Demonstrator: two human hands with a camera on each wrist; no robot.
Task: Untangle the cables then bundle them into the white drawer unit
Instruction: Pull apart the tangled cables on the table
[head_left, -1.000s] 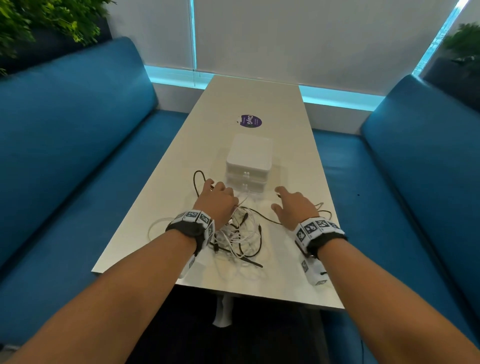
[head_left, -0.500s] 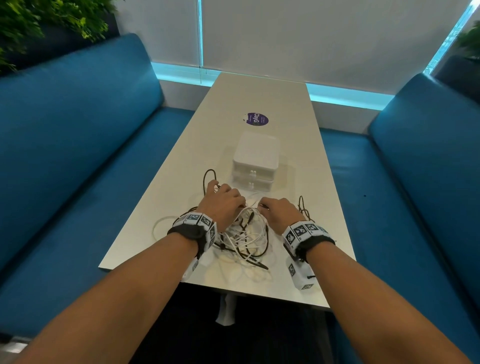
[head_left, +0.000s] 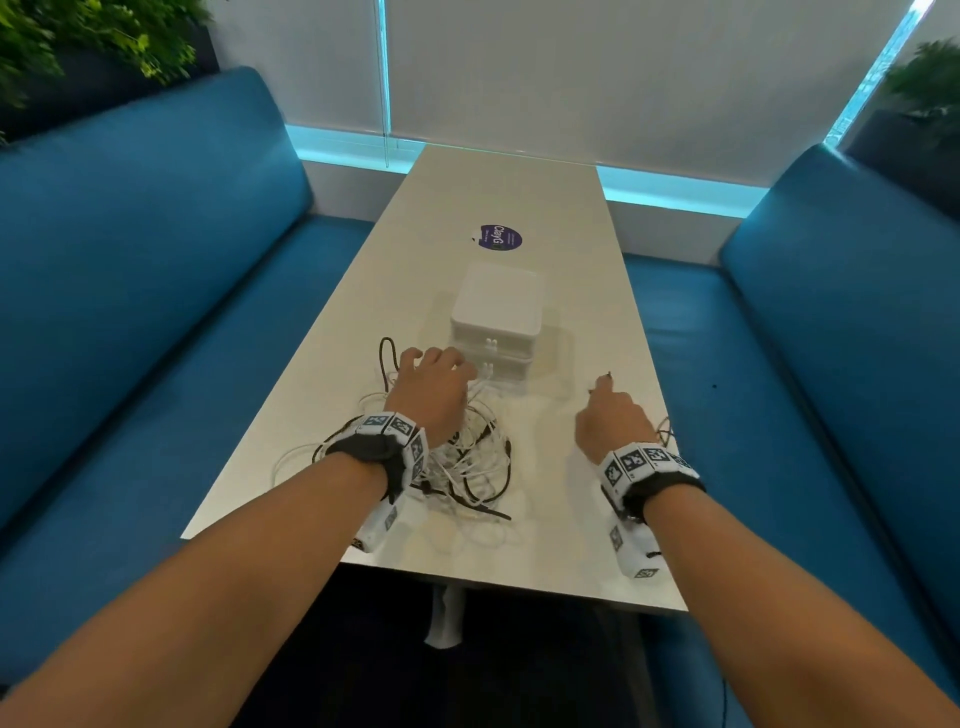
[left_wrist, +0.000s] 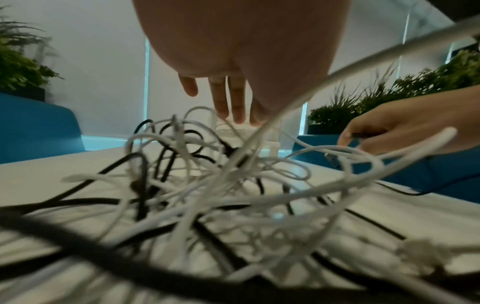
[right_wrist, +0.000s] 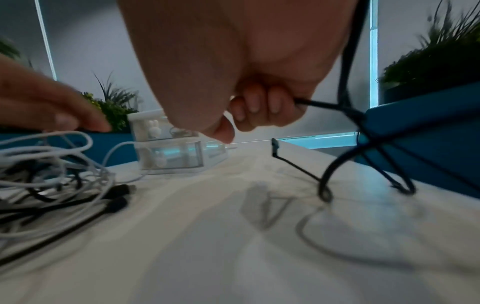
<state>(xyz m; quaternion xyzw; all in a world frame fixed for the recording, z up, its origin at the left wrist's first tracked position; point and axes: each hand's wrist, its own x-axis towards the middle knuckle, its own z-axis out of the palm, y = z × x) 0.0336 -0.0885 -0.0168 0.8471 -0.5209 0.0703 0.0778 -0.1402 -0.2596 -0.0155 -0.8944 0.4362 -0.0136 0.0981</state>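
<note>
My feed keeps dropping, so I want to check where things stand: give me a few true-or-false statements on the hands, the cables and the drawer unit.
1. The right hand holds a thin black cable. True.
2. Both drawers of the white drawer unit are pulled open. False: both fronts sit flush and closed.
3. The left hand is over the cable tangle with fingers spread. True.
4. The tangle is only white cables. False: black and white cables are mixed.
5. The drawer unit stands on the blue bench. False: it stands on the table, just beyond the tangle.
</note>
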